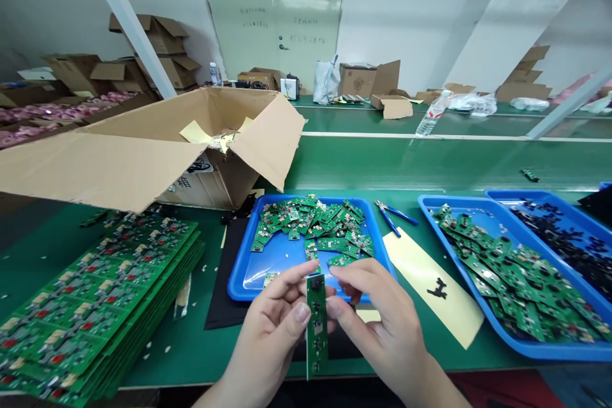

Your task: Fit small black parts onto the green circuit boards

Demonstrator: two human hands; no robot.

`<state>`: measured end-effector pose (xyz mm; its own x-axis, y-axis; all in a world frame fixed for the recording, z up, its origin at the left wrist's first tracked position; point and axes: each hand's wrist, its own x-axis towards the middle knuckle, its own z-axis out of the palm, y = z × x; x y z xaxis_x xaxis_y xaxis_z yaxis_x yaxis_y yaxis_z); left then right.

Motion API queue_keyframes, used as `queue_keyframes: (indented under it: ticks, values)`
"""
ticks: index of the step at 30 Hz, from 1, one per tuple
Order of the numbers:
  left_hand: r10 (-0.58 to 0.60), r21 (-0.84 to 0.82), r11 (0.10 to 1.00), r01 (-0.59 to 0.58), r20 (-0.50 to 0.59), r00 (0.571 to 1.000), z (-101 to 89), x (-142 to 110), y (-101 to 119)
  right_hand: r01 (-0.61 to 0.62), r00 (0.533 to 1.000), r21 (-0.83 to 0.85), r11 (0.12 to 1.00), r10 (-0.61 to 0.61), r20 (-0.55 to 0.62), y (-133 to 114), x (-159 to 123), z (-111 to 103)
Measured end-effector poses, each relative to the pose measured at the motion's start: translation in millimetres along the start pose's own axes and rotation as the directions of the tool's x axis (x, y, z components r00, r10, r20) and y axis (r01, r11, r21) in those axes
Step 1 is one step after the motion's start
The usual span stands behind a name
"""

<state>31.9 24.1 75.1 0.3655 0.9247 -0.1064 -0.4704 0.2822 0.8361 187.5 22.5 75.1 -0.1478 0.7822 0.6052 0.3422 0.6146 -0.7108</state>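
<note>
A narrow green circuit board stands nearly upright in front of me, small black parts down its face. My left hand pinches its left edge between thumb and fingers. On the other side, my right hand has its thumb at the board's right edge, with the index finger bent above and other fingertips partly hidden behind. Just beyond both hands, a blue tray holds a heap of small green boards.
Stacked green board panels and an open cardboard box are at left. To the right lie blue-handled cutters, yellow paper with black pieces, a tray of boards and another tray of black parts. A bottle stands behind.
</note>
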Motion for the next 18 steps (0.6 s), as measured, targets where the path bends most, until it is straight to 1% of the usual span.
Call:
queue_keyframes:
  ticks: [3, 6, 8, 10, 12, 15, 17, 18]
  values:
    - [-0.044, -0.059, 0.997, 0.045, 0.010, 0.999, 1.8, -1, -1, -0.016, 1.000, -0.060, 0.998, 0.017, 0.014, -5, 6, 0]
    - [-0.053, -0.068, 0.996, 0.053, 0.006, 0.999, 0.0, -2, -2, -0.034, 0.998, -0.060, 0.998, 0.037, 0.057, -6, 11, 0]
    - [-0.087, -0.076, 0.993, 0.085, -0.021, 0.996, -1.0, -2, -3, -0.013, 0.996, -0.031, 0.999, 0.016, 0.086, -3, 13, 0]
    - [-0.133, -0.082, 0.988, 0.128, -0.056, 0.989, 0.1, 0, -3, 0.004, 0.996, -0.023, 1.000, -0.001, 0.090, 1, 12, 3]
    - [-0.170, -0.073, 0.984, 0.163, -0.113, 0.979, 3.3, 2, -4, 0.001, 0.996, -0.029, 1.000, 0.002, 0.091, 7, 9, 8]
    - [-0.225, -0.065, 0.974, 0.216, -0.193, 0.955, 7.2, 6, -8, -0.088, 0.993, -0.023, 0.996, 0.090, 0.080, 23, 1, 12]
    - [-0.251, -0.054, 0.968, 0.246, -0.196, 0.948, 3.7, 6, -11, -0.208, 0.978, -0.067, 0.976, 0.209, 0.007, 41, -7, 2]
    - [-0.257, -0.038, 0.966, 0.254, -0.188, 0.948, -0.9, 6, -12, -0.281, 0.959, -0.116, 0.953, 0.275, -0.060, 53, -11, -10]
